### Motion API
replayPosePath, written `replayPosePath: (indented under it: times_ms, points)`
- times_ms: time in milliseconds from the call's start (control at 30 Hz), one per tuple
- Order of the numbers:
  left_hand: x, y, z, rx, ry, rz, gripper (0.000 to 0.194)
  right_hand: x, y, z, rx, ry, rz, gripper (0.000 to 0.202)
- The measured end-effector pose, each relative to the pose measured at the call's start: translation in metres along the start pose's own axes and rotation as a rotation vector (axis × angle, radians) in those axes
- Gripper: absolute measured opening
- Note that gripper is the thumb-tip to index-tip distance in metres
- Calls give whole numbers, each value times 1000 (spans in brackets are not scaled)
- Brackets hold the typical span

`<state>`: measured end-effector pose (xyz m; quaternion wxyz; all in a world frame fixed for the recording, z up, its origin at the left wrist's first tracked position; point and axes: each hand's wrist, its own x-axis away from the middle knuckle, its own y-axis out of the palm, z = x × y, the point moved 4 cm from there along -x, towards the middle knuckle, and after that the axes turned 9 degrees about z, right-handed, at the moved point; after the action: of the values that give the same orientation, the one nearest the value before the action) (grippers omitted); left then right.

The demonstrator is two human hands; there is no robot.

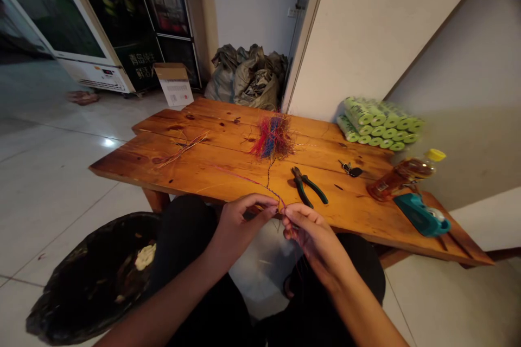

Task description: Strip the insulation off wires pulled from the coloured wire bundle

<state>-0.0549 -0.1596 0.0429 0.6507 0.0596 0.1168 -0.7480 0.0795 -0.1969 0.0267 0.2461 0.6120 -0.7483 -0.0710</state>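
Reddish-purple strands [252,179] run over the wooden table [220,141] to its near edge, where we pinch them between the fingertips of our right hand [303,222]. Our left hand [254,217] is just beside it, thumb and forefinger together at the strands; we cannot tell how firmly they close. A dark twisted cord [269,173] leads from there to a red and blue wire bundle [272,138]. Green-handled pliers [307,187] lie near our right hand.

Pliers [303,184] on table [228,143], left of bottle [393,179]; bin [93,276] on floor [52,173].
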Motion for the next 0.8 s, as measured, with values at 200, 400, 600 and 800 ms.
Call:
replayPosePath:
  times_ms: [200, 400, 600, 800]
  points:
    - [1, 4, 1, 87, -28, 66, 7, 3, 4, 4, -39, -30, 42, 18]
    - [4, 0, 7, -43, 33, 50, 7, 4, 6, 8, -42, -50, 72, 19]
    - [6, -2, 9, -76, 48, 49, 7, 3, 7, 10, -14, -70, 71, 18]
    - [5, -8, 7, -86, 27, 75, 10, 3, 4, 8, 40, -123, 71, 13]
